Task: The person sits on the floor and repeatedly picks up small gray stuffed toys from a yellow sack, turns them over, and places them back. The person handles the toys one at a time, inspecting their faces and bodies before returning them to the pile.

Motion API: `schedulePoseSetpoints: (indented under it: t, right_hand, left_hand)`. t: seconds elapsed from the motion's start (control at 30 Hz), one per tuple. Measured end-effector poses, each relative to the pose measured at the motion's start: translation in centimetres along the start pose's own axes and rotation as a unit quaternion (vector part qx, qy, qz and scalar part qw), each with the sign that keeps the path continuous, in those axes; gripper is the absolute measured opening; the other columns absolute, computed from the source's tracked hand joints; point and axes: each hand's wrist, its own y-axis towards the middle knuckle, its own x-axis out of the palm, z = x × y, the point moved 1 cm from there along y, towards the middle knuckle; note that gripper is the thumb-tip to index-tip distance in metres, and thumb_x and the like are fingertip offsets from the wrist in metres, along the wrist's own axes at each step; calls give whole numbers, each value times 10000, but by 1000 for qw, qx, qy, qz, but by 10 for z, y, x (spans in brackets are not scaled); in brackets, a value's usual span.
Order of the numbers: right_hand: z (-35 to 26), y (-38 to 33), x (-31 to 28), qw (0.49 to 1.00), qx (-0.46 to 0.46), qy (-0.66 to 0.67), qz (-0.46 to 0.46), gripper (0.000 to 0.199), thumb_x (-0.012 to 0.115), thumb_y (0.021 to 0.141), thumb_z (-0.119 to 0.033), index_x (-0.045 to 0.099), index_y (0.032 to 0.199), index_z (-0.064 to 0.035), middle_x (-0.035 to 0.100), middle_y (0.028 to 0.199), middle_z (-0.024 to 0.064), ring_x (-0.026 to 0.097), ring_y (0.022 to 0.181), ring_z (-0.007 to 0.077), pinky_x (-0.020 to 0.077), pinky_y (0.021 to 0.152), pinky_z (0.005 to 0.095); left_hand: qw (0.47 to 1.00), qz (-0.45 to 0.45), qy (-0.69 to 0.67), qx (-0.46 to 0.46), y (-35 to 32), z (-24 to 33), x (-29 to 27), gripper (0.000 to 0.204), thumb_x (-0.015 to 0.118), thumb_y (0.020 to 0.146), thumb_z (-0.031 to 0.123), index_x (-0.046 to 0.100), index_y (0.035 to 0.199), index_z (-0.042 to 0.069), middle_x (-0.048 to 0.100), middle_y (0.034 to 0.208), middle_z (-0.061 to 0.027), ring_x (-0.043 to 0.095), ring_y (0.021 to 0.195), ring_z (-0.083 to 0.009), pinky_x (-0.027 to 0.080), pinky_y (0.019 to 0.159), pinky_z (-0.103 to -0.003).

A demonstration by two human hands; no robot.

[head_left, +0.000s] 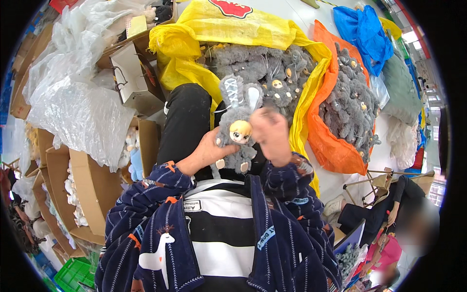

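Observation:
A grey plush doll [241, 155] with long rabbit ears, a small smooth face and blond hair faces up in front of my lap. My left hand [206, 152] is closed round its side at the body. Lace-like white stitching runs along one ear, and a thin white thread hangs beside it. My right hand [273, 134] is raised close to the doll's head, by the lower end of the other ear. Motion smears its fingers, so whether they grip anything cannot be made out. Beyond the doll, a yellow sack [189, 41] lies open, full of similar grey plush dolls [238, 61].
An orange sack [335, 155] of grey plush stands at the right, near a blue bag [360, 36]. On the left are cardboard boxes [90, 187], clear plastic sheeting [73, 92] and a green crate [73, 275]. Another person [360, 221] sits at the lower right.

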Motion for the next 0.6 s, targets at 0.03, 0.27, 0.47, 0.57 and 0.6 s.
schedulePoseSetpoints:
  t: [0.03, 0.27, 0.47, 0.57, 0.6]
  right_hand:
    - [4, 4, -18, 986, -31, 166, 5, 52, 585, 823, -99, 573, 799, -54, 500, 635, -30, 377, 468, 14, 287, 419, 176]
    - [17, -3, -11, 927, -212, -295, 93, 294, 607, 821, -90, 573, 1104, -18, 600, 844, 63, 547, 767, 100, 447, 658, 235]
    - [36, 14, -70, 905, -122, -353, 205, 176, 586, 842, -130, 617, 898, 34, 602, 693, 50, 545, 648, 93, 434, 600, 234]
    - [18, -10, -49, 922, -162, -314, 158, 148, 608, 825, -118, 623, 899, 10, 612, 736, 51, 550, 657, 78, 442, 602, 230]
    - [17, -20, -38, 923, -172, -323, 118, 165, 640, 805, -119, 622, 917, 1, 638, 770, 80, 584, 686, 94, 467, 635, 244]
  left_hand:
    - [999, -10, -31, -10, 1, -2, 1, 449, 728, 700, 176, 551, 1072, -4, 631, 946, -80, 581, 870, -126, 462, 787, -286]
    - [995, -34, -83, -32, 1, -6, 2, 444, 719, 744, 174, 552, 1111, -11, 631, 973, -58, 575, 884, -114, 455, 810, -275]
    - [975, -42, -219, -22, -13, 27, -12, 352, 639, 798, 87, 551, 1131, 17, 608, 1052, -42, 552, 965, -114, 432, 849, -259]
    - [946, -15, -322, -44, -10, 20, -14, 397, 634, 830, 126, 500, 1190, 27, 574, 1110, -37, 532, 1023, -134, 422, 889, -278]
    - [930, -8, -365, -46, -8, 19, -15, 400, 642, 833, 139, 500, 1190, 28, 573, 1106, -29, 530, 1027, -136, 422, 891, -283]
